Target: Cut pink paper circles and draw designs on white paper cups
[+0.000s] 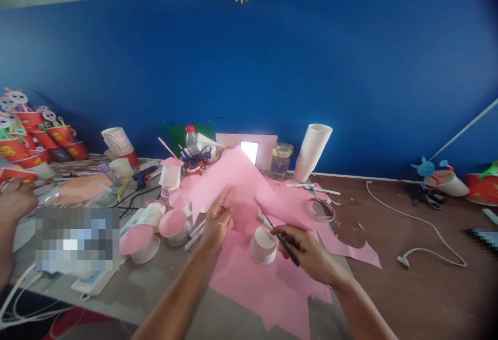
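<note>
My left hand [217,218] is closed on the edge of a round pink paper piece [245,208], thumb towards the disc. In my right hand [298,249] is a slim dark-handled tool [287,248]. Its thin tip points up and left, near the disc's right edge; whether it is a knife or scissors I cannot tell. Just left of that hand an upturned white paper cup [263,245] stands on a cut pink sheet [249,278]. A larger pink sheet [241,166] rises behind both hands.
Pink-topped paper cups [174,223] stand at left, by a power strip [99,283]. Behind are a leaning cup stack [313,153], a glass jar [281,161] and a lit phone [249,152]. A tape roll [320,210] lies right. Another person's hand [17,200] is at far left.
</note>
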Available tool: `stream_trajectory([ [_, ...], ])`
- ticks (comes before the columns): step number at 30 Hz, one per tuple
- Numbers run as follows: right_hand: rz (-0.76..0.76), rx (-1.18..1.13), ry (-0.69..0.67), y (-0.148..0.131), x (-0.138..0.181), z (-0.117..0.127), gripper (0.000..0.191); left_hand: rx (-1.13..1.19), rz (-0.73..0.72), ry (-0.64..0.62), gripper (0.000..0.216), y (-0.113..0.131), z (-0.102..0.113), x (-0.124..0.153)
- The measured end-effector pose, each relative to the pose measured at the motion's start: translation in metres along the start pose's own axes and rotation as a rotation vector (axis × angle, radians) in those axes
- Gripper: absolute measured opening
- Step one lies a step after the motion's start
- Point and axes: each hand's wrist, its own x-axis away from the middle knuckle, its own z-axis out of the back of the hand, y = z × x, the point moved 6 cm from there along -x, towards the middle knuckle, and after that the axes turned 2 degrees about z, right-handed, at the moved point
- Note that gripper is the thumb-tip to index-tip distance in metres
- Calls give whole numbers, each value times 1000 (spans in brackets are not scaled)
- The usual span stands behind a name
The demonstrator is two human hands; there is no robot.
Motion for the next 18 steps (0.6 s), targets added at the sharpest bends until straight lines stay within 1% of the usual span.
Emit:
stream_trajectory([
  [4,3,18,-8,-2,0,1,22,-10,3,-29,72,0,0,0],
  [9,-30,-14,-25,-2,0,0,30,-26,-23,-11,69,-3,3,-5],
  [12,-47,-45,-49,-2,0,-2,35,-20,-12,-2,67,-7,4,-7],
  [18,-64,-87,-70,-3,1,-3,36,29,21,-21,66,-6,3,-6],
])
